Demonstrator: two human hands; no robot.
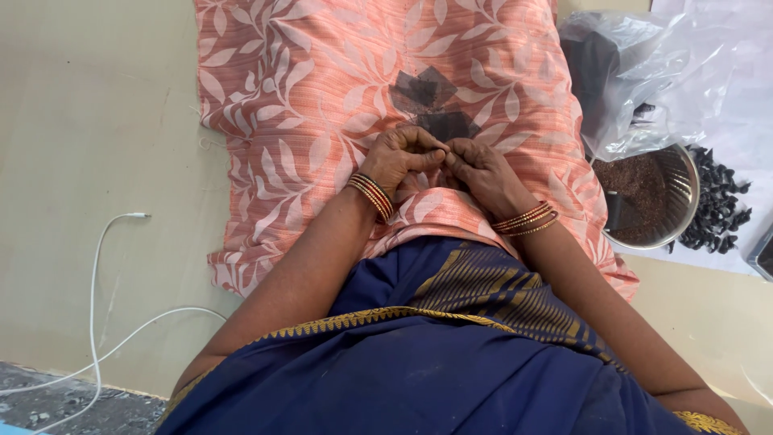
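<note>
My left hand (403, 157) and my right hand (481, 171) meet fingertip to fingertip over a peach pillow with a white leaf pattern (322, 89). Both hands have curled fingers pinching something small and dark between them; what it is I cannot make out. Just beyond the fingers lie dark, thin, square pieces (431, 101) on the pillow. Bangles ring both wrists. A dark blue garment with gold trim (451, 346) covers my lap below the pillow.
A round steel bowl (680, 173) with brown grainy filling stands right of the pillow. Beside it lies a heap of small black pieces (721, 209) on white sheet. A clear plastic bag (636, 72) lies behind the bowl. A white cable (101, 266) runs across the beige floor at left.
</note>
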